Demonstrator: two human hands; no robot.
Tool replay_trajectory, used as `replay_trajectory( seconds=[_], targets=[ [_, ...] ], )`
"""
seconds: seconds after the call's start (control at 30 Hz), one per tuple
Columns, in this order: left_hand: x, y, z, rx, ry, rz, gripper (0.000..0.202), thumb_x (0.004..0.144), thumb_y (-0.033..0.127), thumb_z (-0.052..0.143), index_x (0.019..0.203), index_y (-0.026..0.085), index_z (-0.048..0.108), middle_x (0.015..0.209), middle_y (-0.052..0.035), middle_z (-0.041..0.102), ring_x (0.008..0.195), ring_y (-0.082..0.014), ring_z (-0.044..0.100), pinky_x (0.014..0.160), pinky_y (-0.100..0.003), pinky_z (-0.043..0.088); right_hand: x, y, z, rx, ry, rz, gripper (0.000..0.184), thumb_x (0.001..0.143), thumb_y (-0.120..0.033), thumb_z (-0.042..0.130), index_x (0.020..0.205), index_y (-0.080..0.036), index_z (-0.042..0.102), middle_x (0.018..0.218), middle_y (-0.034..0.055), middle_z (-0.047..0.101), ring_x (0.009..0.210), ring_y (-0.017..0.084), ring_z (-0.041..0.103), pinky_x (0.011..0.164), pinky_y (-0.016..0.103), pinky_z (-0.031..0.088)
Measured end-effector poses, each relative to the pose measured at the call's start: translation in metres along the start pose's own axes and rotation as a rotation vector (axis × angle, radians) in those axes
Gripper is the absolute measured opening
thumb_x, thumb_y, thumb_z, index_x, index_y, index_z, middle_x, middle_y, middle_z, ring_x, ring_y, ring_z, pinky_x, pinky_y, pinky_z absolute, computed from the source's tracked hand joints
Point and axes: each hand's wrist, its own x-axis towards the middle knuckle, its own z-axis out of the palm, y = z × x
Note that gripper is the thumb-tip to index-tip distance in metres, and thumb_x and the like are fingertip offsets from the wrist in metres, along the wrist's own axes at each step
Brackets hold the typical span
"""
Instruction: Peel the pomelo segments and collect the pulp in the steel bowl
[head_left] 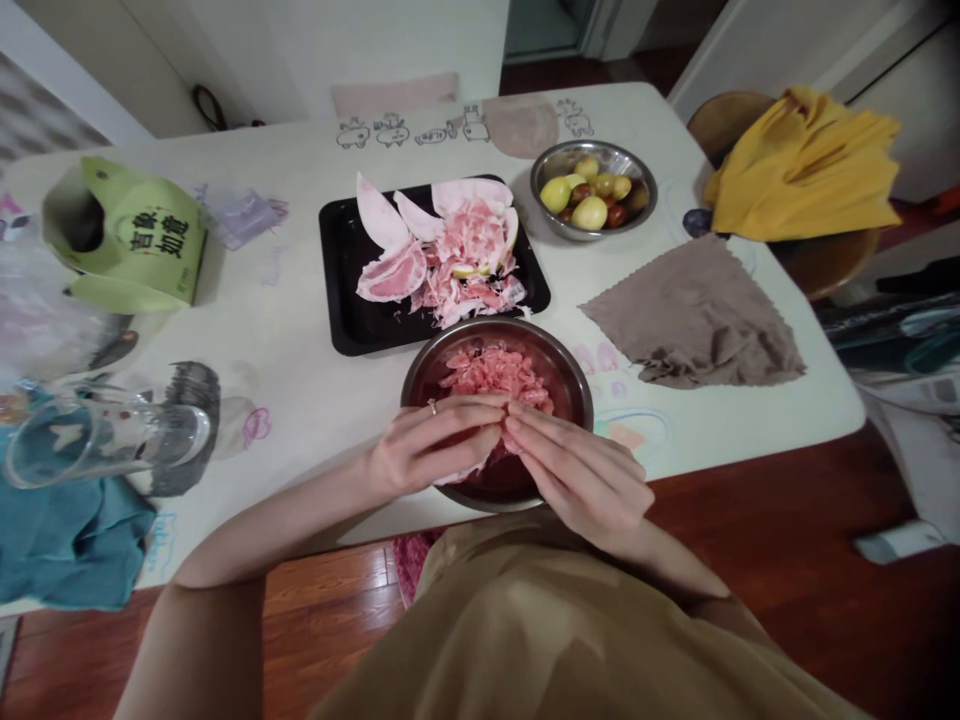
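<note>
A steel bowl (571,370) stands near the table's front edge, with pink pomelo flesh (495,375) in loose pieces inside. Over it, my left hand (442,445) and my right hand (581,465) meet fingertip to fingertip. Both are closed in a pinch on a piece of pomelo (511,442), mostly covered by the fingers. Some pale membrane shows beneath my left hand. Just behind the bowl, a black tray (345,310) carries thick pomelo rind (394,270) and a heap of torn pink membrane (472,245).
A steel bowl of small fruit (589,190) stands at the back right, near a brown cloth (697,320). A yellow cloth (802,170) hangs over a chair. To the left are a green carton (150,235), a glass jug (97,435) and a teal cloth (75,540).
</note>
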Motion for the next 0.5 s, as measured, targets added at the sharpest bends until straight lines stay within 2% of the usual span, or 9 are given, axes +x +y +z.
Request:
replay_trajectory(
  seconds=[0.13, 0.23, 0.37, 0.5],
  targets=[
    [-0.005, -0.004, 0.000, 0.111, 0.010, 0.114, 0.022, 0.102, 0.017, 0.054, 0.116, 0.009, 0.069, 0.118, -0.0147, 0.075, 0.126, -0.0227, 0.068, 0.099, -0.030, 0.065, -0.004, -0.001, -0.001, 0.025, 0.001, -0.006, 0.060, 0.083, 0.004, 0.069, 0.140, -0.013, 0.060, 0.124, 0.0125, 0.075, 0.114, 0.024, 0.074, 0.096, 0.035, 0.067],
    [-0.009, -0.007, -0.001, 0.120, 0.005, 0.158, 0.019, 0.100, 0.016, 0.058, 0.113, 0.011, 0.071, 0.117, -0.0127, 0.076, 0.126, -0.0217, 0.068, 0.099, -0.027, 0.064, -0.003, -0.002, 0.000, 0.075, 0.037, 0.017, 0.059, 0.082, 0.004, 0.070, 0.137, -0.015, 0.063, 0.122, 0.0110, 0.076, 0.111, 0.023, 0.076, 0.095, 0.035, 0.068],
    [-0.015, -0.008, -0.001, 0.040, -0.023, 0.051, 0.022, 0.098, 0.021, 0.063, 0.119, 0.022, 0.070, 0.123, -0.0052, 0.075, 0.120, -0.0198, 0.072, 0.097, -0.030, 0.066, 0.000, -0.002, 0.001, 0.147, 0.047, 0.042, 0.056, 0.082, 0.004, 0.069, 0.134, -0.017, 0.067, 0.118, 0.0091, 0.078, 0.107, 0.024, 0.077, 0.092, 0.035, 0.069],
    [-0.019, -0.009, 0.000, 0.052, -0.048, 0.034, 0.026, 0.100, 0.024, 0.060, 0.126, 0.023, 0.067, 0.127, -0.0043, 0.074, 0.118, -0.0194, 0.072, 0.096, -0.031, 0.067, 0.003, 0.000, 0.000, 0.179, 0.045, 0.043, 0.054, 0.081, 0.006, 0.070, 0.130, -0.015, 0.069, 0.113, 0.0108, 0.079, 0.105, 0.023, 0.078, 0.091, 0.035, 0.069]
  ],
)
